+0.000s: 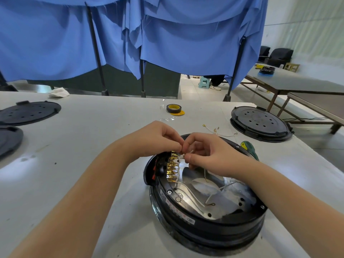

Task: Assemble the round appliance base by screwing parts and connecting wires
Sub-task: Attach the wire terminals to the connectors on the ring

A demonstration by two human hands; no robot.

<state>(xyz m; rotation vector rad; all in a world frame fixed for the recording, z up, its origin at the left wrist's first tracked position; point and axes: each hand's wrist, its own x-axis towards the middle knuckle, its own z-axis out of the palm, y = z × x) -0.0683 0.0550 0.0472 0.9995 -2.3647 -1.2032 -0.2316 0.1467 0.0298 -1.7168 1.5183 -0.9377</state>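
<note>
The round black appliance base lies open side up on the white table, its silver inner plate and white wires showing. A row of brass terminals lines its left inner edge. My left hand and my right hand meet above the top terminal, both pinching a thin white wire with a small connector. A loose wire ending in a ring lug lies on the plate.
A green-handled screwdriver lies behind the base. Loose wires and a roll of black tape sit farther back. Black round covers rest right and left. Blue curtains hang behind the table.
</note>
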